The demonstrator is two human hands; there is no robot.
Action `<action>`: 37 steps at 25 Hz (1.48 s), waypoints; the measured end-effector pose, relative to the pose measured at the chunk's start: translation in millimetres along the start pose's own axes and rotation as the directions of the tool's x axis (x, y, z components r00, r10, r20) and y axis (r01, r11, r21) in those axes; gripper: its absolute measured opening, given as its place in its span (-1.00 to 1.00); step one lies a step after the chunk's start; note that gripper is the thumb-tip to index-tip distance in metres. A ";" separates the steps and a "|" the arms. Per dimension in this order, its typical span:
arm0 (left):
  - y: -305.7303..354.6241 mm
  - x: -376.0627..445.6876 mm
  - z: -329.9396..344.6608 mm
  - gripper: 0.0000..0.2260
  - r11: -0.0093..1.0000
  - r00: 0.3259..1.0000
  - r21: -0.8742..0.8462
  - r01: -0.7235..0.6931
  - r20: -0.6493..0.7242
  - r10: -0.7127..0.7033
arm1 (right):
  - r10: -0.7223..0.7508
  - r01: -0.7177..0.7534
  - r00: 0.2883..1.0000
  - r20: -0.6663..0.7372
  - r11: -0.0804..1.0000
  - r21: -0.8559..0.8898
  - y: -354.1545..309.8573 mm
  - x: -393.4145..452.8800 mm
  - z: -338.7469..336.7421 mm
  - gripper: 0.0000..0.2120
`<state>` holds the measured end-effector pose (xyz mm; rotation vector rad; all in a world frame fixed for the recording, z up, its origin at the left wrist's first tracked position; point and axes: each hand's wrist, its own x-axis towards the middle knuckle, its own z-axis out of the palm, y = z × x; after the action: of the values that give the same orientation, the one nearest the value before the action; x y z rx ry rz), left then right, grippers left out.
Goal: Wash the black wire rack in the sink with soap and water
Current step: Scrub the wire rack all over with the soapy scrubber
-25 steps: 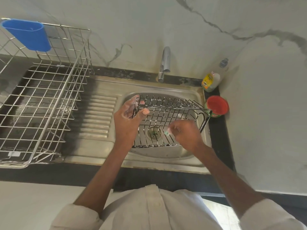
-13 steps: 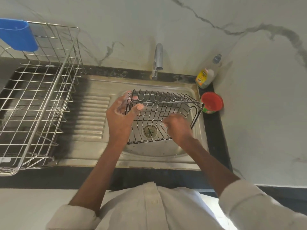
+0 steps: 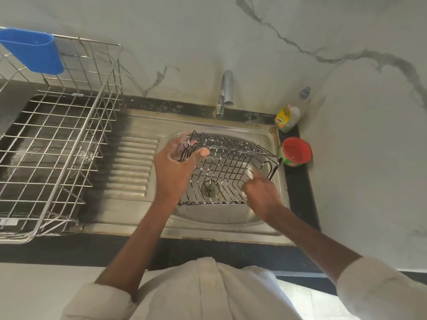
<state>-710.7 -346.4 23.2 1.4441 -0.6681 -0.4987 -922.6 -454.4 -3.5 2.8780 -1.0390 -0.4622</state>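
Note:
The black wire rack (image 3: 231, 162) lies tilted in the steel sink (image 3: 231, 218), with white foam on its wires. My left hand (image 3: 175, 167) grips the rack's left end, thumb over the top rail and fingers behind it. My right hand (image 3: 261, 192) is inside the rack at its front right corner, fingers curled round a small scrub pad that is mostly hidden; a bit of white foam shows at its edge. The drain is visible through the rack's bottom wires. No water runs from the tap (image 3: 225, 93).
A dish-soap bottle (image 3: 286, 116) and a red-lidded tub (image 3: 295, 152) stand on the black counter right of the sink. The ribbed drainboard (image 3: 131, 167) lies to the left. Further left is a large steel dish rack (image 3: 57, 139) with a blue holder (image 3: 32, 51).
My right hand has slid rightward along the rack's inside from the middle to the right corner. My left hand keeps its grip on the left end.

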 end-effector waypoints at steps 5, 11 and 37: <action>-3.0 0.1 -6.3 -0.23 0.998 0.996 0.020 0.065 -0.069 -0.063 | -0.080 0.076 0.996 -0.036 0.993 -0.092 5.4 -11.0 5.3 -0.80; -10.2 -4.2 -12.9 -0.39 0.993 0.988 -0.040 0.115 -0.097 -0.119 | -0.114 0.113 0.993 -0.015 0.990 -0.085 -4.3 9.8 2.6 -0.81; -29.8 -18.6 -28.2 -0.13 0.732 0.812 -0.367 0.574 0.141 -0.566 | 0.014 0.003 1.000 -0.027 0.855 0.519 -125.5 46.6 -65.4 -0.82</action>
<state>-702.4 -315.6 -8.5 1.2348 -0.0940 -1.0713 -791.9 -390.4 28.6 3.3245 -1.3466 -0.1447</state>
